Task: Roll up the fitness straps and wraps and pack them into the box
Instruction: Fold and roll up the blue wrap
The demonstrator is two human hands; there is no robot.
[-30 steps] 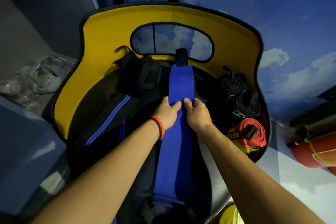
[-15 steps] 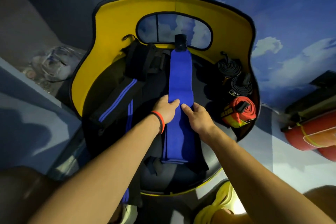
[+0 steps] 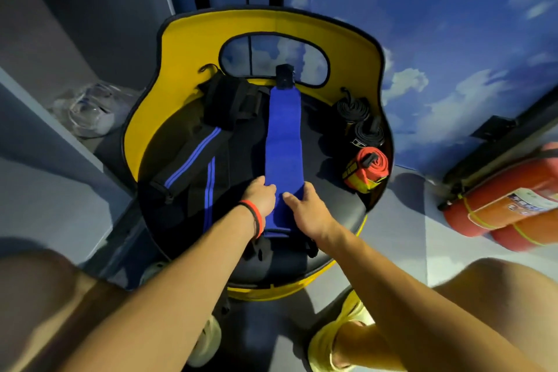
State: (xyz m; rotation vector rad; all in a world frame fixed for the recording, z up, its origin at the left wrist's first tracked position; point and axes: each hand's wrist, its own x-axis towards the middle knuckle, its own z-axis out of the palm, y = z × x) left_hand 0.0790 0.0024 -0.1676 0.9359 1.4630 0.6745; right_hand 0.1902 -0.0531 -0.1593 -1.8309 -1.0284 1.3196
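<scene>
The blue wrap lies lengthwise along the chair seat. The left hand curls its fingers over the wrap's left edge, and the right hand pinches the right edge, thumb on top. Beside it stands a rolled red strap (yellow tag unreadable). The fire extinguisher label is also illegible.

A plain blue wrap is lying mid-seat on the yellow, black-edged chair, black wraps with twin blue stripes lying at the seat's left, a red-and-yellow roll sitting at its right.
</scene>
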